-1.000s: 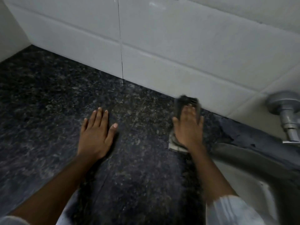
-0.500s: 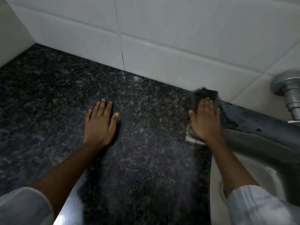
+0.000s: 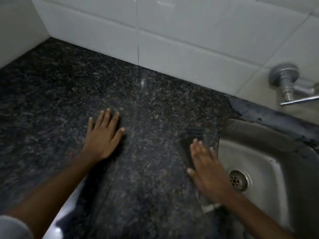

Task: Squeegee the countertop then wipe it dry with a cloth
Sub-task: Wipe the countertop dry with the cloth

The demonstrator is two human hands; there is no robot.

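Underneath the right hand [image 3: 209, 171] lies the cloth [image 3: 193, 135], a dark, blurred patch whose far edge shows just beyond the fingertips, with a pale corner peeking out near the wrist at the counter's front. It sits flat on the countertop [image 3: 155, 109], right beside the sink's left rim. The right hand is spread flat, fingers extended and pressed down on the cloth rather than curled around it; motion blur smears both the fingers and the fabric, so the cloth's exact outline cannot be made out.

To the left, well apart from the cloth, the left hand [image 3: 103, 135] rests palm down on the bare speckled stone, fingers open and slightly fanned, gripping nothing. A pale sleeve [image 3: 13, 226] shows at the lower left corner.

On the right, the steel sink [image 3: 276, 152] is sunk into the counter, its round drain [image 3: 239, 180] just beside the right wrist. A metal tap [image 3: 284, 80] juts from the white tiled wall [image 3: 189, 40] above the sink's far corner.
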